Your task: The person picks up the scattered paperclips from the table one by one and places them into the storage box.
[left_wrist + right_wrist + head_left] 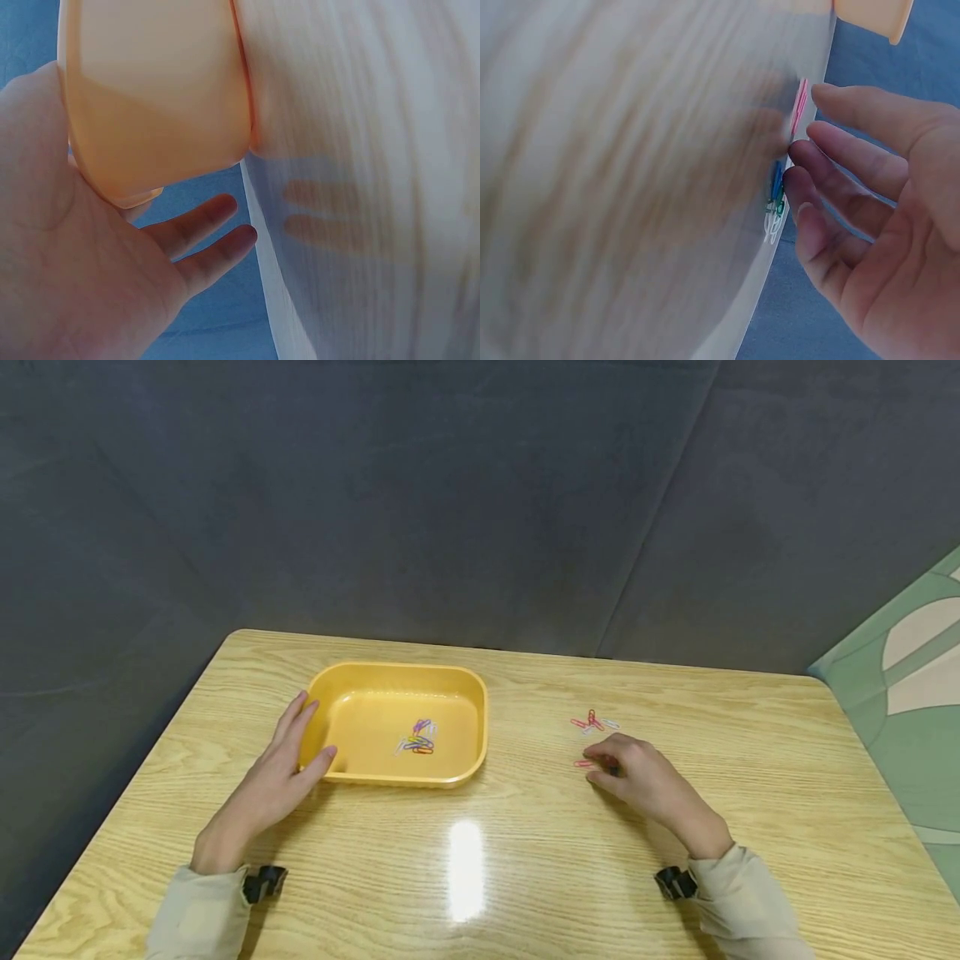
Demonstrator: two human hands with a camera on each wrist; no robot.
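My left hand (281, 777) rests at the near left corner of a yellow plastic tray (480, 714). Its thumb reaches over the front rim and its fingers lie straight along the left side. Inside the tray lie several coloured paper clips (420, 744). Low over the table, my right hand (645, 777) has its fingers bent, with a gap between thumb and index finger. A pink paper clip (582, 764) lies right at those fingertips. In the right wrist view, blue and green paper clips (778, 180) show just beyond the fingers, partly hidden from the head view.
Just past the right hand is a small group of red, pink and white paper clips (592, 722). The wooden table (540, 868) ends at a dark cloth partition (450, 527). A green patterned panel (915, 693) borders it on the right.
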